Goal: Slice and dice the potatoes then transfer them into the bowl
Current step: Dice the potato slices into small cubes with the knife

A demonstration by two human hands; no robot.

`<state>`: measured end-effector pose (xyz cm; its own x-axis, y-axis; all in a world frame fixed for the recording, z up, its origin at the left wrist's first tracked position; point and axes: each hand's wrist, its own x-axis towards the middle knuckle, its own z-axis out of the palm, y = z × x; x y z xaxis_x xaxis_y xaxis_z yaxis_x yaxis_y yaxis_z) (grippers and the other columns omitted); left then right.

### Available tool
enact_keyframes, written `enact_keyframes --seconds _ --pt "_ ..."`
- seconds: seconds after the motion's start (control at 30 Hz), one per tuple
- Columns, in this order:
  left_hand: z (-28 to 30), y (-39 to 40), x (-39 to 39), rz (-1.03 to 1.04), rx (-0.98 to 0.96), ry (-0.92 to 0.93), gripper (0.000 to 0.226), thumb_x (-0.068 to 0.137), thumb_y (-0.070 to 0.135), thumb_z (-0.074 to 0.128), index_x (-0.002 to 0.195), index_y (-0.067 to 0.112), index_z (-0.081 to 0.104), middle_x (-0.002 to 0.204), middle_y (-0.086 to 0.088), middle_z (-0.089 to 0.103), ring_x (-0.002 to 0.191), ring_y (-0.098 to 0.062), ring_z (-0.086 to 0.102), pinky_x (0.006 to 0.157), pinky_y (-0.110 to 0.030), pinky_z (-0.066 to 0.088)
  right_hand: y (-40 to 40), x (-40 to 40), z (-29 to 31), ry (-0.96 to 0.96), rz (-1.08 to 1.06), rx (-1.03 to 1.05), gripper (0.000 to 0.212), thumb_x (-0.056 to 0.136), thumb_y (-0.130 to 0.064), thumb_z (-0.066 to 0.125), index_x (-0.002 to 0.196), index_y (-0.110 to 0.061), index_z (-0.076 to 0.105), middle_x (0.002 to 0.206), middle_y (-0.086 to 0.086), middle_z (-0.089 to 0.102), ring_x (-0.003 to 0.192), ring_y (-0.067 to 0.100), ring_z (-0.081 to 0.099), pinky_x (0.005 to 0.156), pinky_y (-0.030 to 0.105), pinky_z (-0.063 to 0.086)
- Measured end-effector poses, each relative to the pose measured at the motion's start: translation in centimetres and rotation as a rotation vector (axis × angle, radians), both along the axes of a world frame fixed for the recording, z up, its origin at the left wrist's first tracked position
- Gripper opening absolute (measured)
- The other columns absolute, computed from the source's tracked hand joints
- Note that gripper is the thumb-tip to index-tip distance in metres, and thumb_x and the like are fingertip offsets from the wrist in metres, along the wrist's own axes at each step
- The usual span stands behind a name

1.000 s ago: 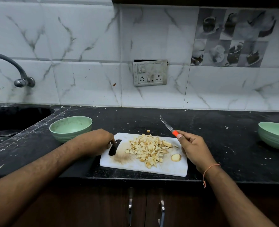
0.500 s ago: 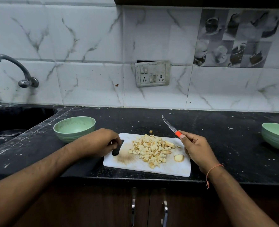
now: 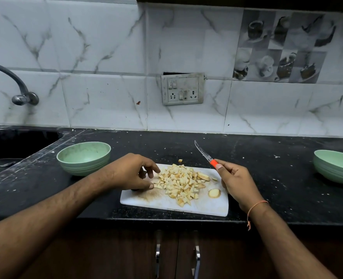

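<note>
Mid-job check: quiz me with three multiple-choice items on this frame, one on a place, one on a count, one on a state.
1. Where is the pile of pale diced potato?
A. on the white plastic cutting board
B. in a bowl
C. in the sink

2. How many pale green bowls stand on the black counter?
A. one
B. two
C. three

3. What is the right hand doing?
A. resting flat
B. gripping the orange-handled knife, blade raised
C. lifting a bowl

Answers: 1 A, the dice lie on the board; 2 B, one at each side; 3 B, fingers wrap the handle.
</note>
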<state>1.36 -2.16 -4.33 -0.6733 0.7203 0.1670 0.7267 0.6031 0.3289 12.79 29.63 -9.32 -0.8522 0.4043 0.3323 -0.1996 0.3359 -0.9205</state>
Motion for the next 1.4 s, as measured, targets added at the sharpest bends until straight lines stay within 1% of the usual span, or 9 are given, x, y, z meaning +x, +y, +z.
enact_keyframes --seconds 0.33,0.47,0.6,0.8,0.87,0.97,1.07,1.23,1.4 --pt "-1.6 0.9 0.9 -0.010 0.051 0.033 0.028 0.091 0.021 0.072 0.117 0.032 0.076 0.087 0.019 0.076 0.084 0.001 0.070 0.083 -0.024 0.057 0.0 0.1 0.0 0.000 -0.001 0.005 0.025 0.104 -0.029 0.061 0.125 -0.027 0.073 0.057 -0.004 0.048 0.054 0.010 0.041 0.052 0.024 0.036" --pt "-1.6 1.6 0.4 0.030 0.268 -0.010 0.021 0.095 0.023 0.072 0.112 0.034 0.076 0.089 0.017 0.076 0.087 0.000 0.071 0.079 -0.023 0.058 -0.1 0.1 0.0 -0.007 -0.001 0.012 0.025 0.104 -0.030 0.061 0.125 -0.027 0.074 0.055 -0.006 0.049 0.054 0.010 0.041 0.053 0.026 0.036" --pt "-0.5 3.5 -1.0 0.008 0.404 -0.031 0.021 0.101 0.023 0.071 0.119 0.033 0.075 0.102 0.019 0.076 0.099 0.003 0.070 0.092 -0.023 0.058 -0.1 0.0 0.0 -0.014 -0.003 0.000 0.025 0.105 -0.028 0.060 0.126 -0.026 0.073 0.055 -0.008 0.050 0.052 0.008 0.042 0.051 0.024 0.037" --pt "3.2 9.2 -1.6 -0.213 0.152 -0.080 0.028 0.101 0.030 0.071 0.128 0.032 0.074 0.123 0.022 0.073 0.113 0.009 0.066 0.101 -0.020 0.053 0.3 -0.1 0.6 0.024 -0.052 -0.250 0.024 0.107 -0.019 0.055 0.124 -0.020 0.072 0.052 -0.001 0.040 0.045 0.009 0.032 0.041 0.023 0.030" --pt "4.3 11.9 -1.2 -0.283 -0.026 -0.049 0.035 0.101 0.030 0.070 0.136 0.030 0.070 0.132 0.018 0.072 0.118 0.004 0.066 0.101 -0.018 0.050 0.7 -0.3 0.5 0.036 -0.058 -0.311 0.026 0.107 -0.020 0.054 0.129 -0.019 0.069 0.053 -0.001 0.036 0.045 0.010 0.028 0.041 0.023 0.025" --pt "4.6 15.9 -0.9 -0.339 -0.380 0.064 0.045 0.100 0.028 0.070 0.145 0.029 0.064 0.139 0.009 0.069 0.124 -0.010 0.064 0.099 -0.027 0.048 1.0 -0.3 0.4 0.046 -0.064 -0.331 0.026 0.107 -0.022 0.054 0.129 -0.021 0.068 0.053 -0.001 0.035 0.046 0.011 0.028 0.042 0.024 0.025" --pt "4.3 18.6 -0.9 -0.352 -0.571 0.108 0.043 0.099 0.022 0.071 0.142 0.031 0.066 0.136 0.007 0.069 0.123 -0.015 0.064 0.094 -0.029 0.048 1.0 -0.3 0.4 0.049 -0.053 -0.328 0.024 0.107 -0.023 0.055 0.126 -0.025 0.070 0.054 0.000 0.035 0.046 0.011 0.029 0.043 0.024 0.025" --pt "4.0 20.0 -1.5 -0.322 -0.565 0.153 0.032 0.100 0.018 0.068 0.130 0.028 0.073 0.124 0.008 0.071 0.109 -0.013 0.065 0.095 -0.034 0.057 0.9 -0.2 0.6 0.054 -0.024 -0.354 0.020 0.107 -0.022 0.055 0.119 -0.026 0.071 0.056 0.002 0.032 0.047 0.010 0.027 0.041 0.022 0.023" --pt "2.9 19.5 -2.8 -0.287 -0.476 0.073 0.034 0.096 0.023 0.069 0.129 0.028 0.071 0.110 0.014 0.069 0.099 -0.007 0.065 0.087 -0.029 0.054 1.0 -0.3 0.5 0.053 0.003 -0.382 0.022 0.107 -0.022 0.055 0.122 -0.023 0.071 0.055 0.001 0.030 0.045 0.010 0.023 0.041 0.021 0.021"
